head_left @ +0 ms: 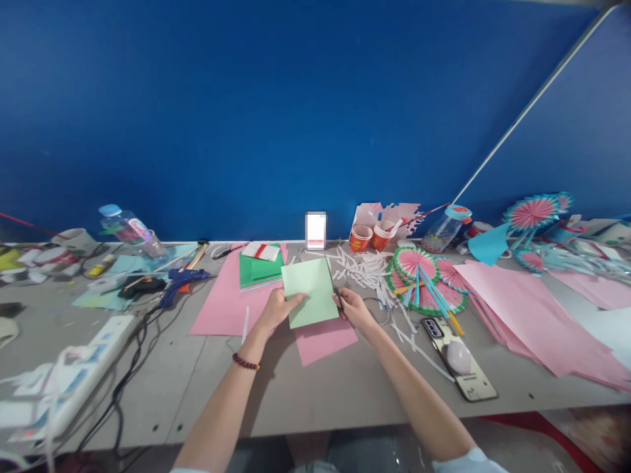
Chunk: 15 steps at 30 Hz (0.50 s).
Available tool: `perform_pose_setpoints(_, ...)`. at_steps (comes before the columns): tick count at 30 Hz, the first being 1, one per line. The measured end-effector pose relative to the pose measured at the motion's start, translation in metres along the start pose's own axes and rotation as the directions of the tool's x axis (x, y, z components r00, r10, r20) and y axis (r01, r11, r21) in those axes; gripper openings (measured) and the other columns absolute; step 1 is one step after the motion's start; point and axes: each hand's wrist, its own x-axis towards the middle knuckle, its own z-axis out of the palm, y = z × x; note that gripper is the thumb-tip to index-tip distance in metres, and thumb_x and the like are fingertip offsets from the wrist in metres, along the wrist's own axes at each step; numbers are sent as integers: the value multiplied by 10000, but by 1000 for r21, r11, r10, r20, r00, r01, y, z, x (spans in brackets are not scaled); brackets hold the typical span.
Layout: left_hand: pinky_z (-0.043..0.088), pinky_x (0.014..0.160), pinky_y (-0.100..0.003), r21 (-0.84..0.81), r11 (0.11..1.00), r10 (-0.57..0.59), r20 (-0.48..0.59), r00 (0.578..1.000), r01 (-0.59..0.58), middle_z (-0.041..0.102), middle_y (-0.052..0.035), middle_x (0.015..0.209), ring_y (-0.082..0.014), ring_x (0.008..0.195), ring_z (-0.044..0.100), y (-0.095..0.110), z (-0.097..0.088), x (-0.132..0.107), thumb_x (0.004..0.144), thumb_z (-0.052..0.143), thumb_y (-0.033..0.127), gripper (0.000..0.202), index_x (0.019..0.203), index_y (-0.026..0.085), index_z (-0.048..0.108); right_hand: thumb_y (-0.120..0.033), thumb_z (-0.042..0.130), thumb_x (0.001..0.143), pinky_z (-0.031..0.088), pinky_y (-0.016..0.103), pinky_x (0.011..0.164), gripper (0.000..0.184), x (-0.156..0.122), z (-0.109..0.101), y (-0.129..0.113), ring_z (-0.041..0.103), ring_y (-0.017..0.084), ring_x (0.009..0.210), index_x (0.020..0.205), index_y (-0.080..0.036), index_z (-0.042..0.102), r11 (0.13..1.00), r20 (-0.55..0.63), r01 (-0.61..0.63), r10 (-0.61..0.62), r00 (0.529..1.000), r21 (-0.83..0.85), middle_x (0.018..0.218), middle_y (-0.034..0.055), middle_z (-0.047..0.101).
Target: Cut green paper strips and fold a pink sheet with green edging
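A pale green sheet of paper point(309, 289) is held up above the table, slightly tilted. My left hand point(280, 309) pinches its left edge, thumb lying on top. Closed around dark-handled scissors point(338, 299), my right hand point(353, 309) is at the sheet's right edge. The blades look lined up along that edge; whether they are open is too small to tell. Beneath the green sheet lies a pink sheet of paper point(325, 341). White paper strips point(362, 269) are heaped just beyond my right hand.
To the left are a blue glue gun point(180, 281), a power strip point(83, 374) and a plastic bottle point(133, 230). Paper cups point(361, 238), folded paper fans point(419, 276), a phone point(461, 361) and pink sheets point(532, 309) lie to the right. A blue partition point(246, 118) rises behind.
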Motion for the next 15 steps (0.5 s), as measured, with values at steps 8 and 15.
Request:
perform_pose_setpoints(8, 515, 567, -278, -50, 999, -22, -61, 998, 19, 736, -115, 835, -242, 699, 679, 8, 2, -1, 642, 752, 422, 368, 841, 113, 737, -592, 652, 678, 175, 201, 351, 436, 0, -3, -1, 322, 35, 357, 711, -192, 482, 996, -121, 18, -7, 993, 90, 528, -57, 501)
perform_pose_setpoints(15, 488, 520, -261, -69, 997, -44, -177, 983, 33, 731, -116, 777, -221, 635, 660, -1, 0, 4, 596, 771, 448, 417, 807, 90, 732, -683, 627, 655, 183, 191, 353, 526, 1, -8, -3, 368, 42, 373, 785, -182, 531, 927, -148, -24, 84, 985, 373, 600, -34, 536)
